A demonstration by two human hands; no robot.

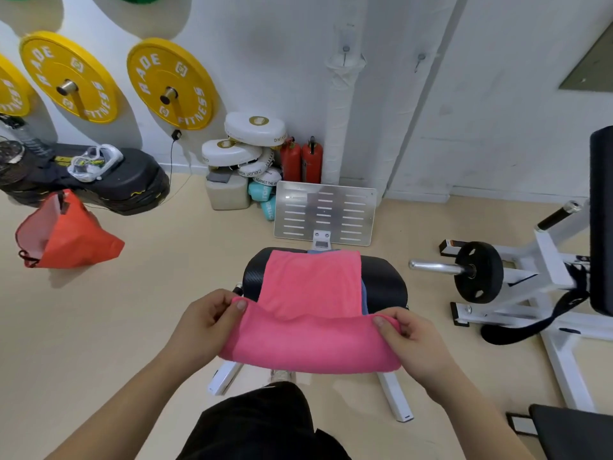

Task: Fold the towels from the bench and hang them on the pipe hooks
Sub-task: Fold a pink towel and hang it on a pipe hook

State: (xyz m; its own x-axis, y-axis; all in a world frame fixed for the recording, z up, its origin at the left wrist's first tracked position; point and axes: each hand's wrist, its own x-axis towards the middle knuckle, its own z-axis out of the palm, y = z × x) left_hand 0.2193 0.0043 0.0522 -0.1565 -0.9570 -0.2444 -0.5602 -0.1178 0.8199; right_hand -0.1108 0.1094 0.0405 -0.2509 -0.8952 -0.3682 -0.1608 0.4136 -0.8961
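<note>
Between left hand (pixel 205 322) and right hand (pixel 409 336) — pink towel (pixel 310 313), pinched, over bench (pixel 381 280).

Two yellow weight plates (pixel 68 78) (pixel 172 84) on wall pegs: white lettering "RADE" above and "FITNESS" below on each. A third plate (pixel 11 91) at the left edge: lettering cut off. Stacked white pads: one (pixel 257 169) reads "STARLIGHT", another (pixel 269 180) "AGAINST THE", remainder hidden. Lettering on the teal pads (pixel 262 192) is not legible.

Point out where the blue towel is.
In the head view, the blue towel lies on the black bench pad, mostly under the pink towel, peeking out along its right edge.
</note>
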